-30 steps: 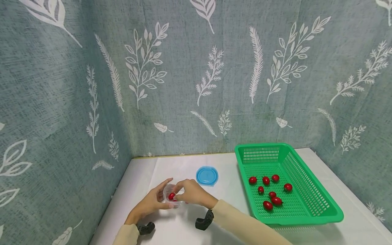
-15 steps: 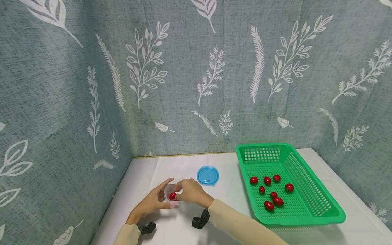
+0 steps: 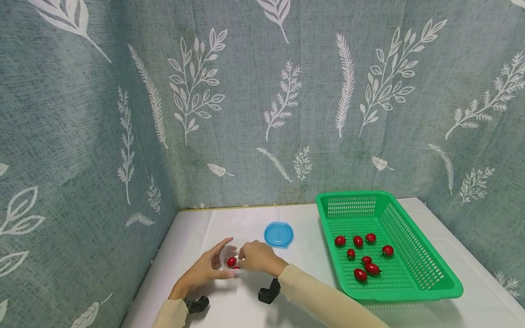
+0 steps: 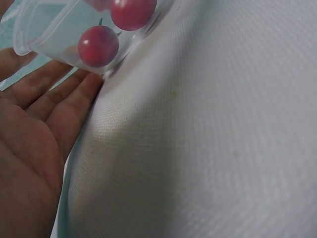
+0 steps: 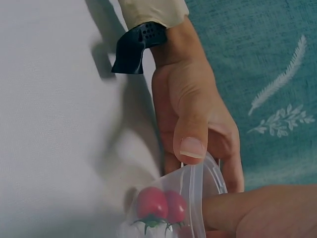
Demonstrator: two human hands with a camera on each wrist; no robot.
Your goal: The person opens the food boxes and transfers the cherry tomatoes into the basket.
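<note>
My left hand [image 3: 203, 269] holds a clear plastic cup [image 3: 224, 253] by its side, tilted with its mouth toward my right hand [image 3: 261, 257]. The left wrist view has the open palm and fingers [image 4: 74, 101] behind the cup wall. In the right wrist view the left thumb [image 5: 192, 148] presses the cup's rim [image 5: 196, 198]. Red cherry tomatoes lie inside, one tomato [image 3: 231, 261] visible past the rim, others [image 5: 152, 203] through the wall. My right fingers reach in at the mouth; their tips are hidden, so I cannot tell whether they pinch anything.
A green basket [image 3: 414, 255] stands at the right with several cherry tomatoes [image 3: 372, 269] on its floor. Behind the hands lies a blue lid [image 3: 279, 235] on the white tablecloth [image 3: 242, 307]. Patterned grey-green cloth [image 3: 246, 114] walls the back and sides.
My right hand has drawn back slightly to the right, away from the tomato at the cup's mouth, which now shows more fully. My left hand stays around the cup.
</note>
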